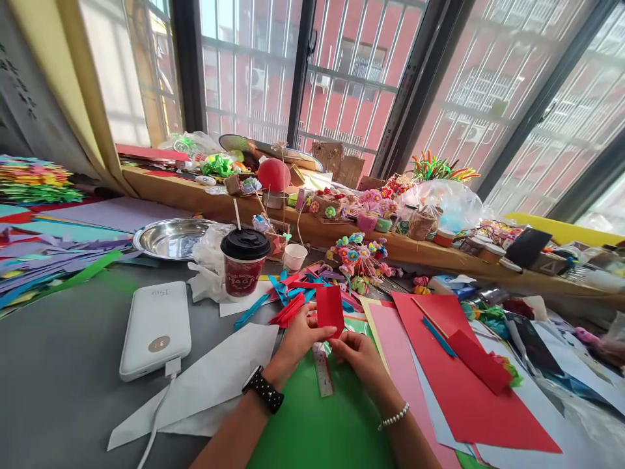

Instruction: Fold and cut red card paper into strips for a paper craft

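Observation:
My left hand (303,334) is closed on a small piece of red paper (331,309), its thumb lying across the lower part. The fingers of my right hand (356,352) pinch at the paper's bottom right corner. Below the hands, a short ruler (322,371) lies on a green sheet (317,430). Just beyond my left hand are folded red paper strips (289,310) and folded blue strips (251,311). Large red sheets (469,397) lie to the right, with a smaller folded red piece (481,361) and a thin stick (428,318) on top.
At the left are a white power bank (156,326) with a cable, white paper (205,384) and a metal tray (141,241). A lidded cup (244,267) with a straw and a small paper cup (295,257) stand behind. Craft flowers (359,254) sit before the crowded window ledge (312,231).

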Available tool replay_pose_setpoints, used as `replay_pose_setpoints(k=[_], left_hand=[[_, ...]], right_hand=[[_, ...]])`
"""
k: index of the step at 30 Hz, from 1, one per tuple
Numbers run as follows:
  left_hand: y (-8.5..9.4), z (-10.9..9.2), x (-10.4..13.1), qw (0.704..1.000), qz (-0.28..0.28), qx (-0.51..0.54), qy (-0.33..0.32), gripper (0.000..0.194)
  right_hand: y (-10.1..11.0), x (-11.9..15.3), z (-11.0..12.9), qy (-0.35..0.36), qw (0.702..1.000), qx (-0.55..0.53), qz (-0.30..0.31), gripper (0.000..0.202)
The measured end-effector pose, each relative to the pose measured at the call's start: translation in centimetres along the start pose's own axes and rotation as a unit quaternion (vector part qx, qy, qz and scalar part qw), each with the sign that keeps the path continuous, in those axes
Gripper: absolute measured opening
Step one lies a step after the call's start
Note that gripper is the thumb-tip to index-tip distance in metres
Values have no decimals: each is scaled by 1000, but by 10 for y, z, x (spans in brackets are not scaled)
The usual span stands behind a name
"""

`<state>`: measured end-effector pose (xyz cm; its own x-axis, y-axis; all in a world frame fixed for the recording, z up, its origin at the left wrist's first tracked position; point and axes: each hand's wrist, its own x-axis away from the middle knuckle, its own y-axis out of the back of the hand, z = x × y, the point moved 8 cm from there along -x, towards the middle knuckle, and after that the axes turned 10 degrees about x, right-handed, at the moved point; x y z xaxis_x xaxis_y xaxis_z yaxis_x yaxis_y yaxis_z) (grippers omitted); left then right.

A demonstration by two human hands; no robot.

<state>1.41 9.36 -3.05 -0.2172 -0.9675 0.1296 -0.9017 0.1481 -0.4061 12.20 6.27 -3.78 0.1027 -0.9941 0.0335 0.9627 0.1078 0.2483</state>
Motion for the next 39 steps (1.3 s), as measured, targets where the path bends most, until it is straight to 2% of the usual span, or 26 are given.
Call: replay_pose_setpoints(k=[9,12,16,21,25,30,36,38,39], left_hand=[[-6,-2,0,1000,28,1,1,63],[-3,-1,1,1000,11,-15,1,62],[-7,4,-1,999,40,-23,16,56],[-7,-2,2,1000,15,-15,-4,60],[-9,-8,4,1000,16,-2,-20,59],[-12,-3,5,999,30,14,2,61],[-6,-2,0,999,28,-37,-14,62],[-8,-2,1,998,50,-48,-9,61],[-11,-2,2,996,70,-53,-5,60]], right_hand=[[4,4,4,-3,999,29,14,28],[6,3,1,-9,999,42,1,29],[6,3,2,-8,999,30,-15,29],[8,7,8,-5,999,39,-25,28],[10,9,9,-9,1000,13,-26,24],[6,7,3,-30,999,12,-21,25],[6,5,3,-20,1000,9,-10,25],[10,6,8,-12,1000,12,4,26],[16,7,11,-6,1000,12,-8,27]])
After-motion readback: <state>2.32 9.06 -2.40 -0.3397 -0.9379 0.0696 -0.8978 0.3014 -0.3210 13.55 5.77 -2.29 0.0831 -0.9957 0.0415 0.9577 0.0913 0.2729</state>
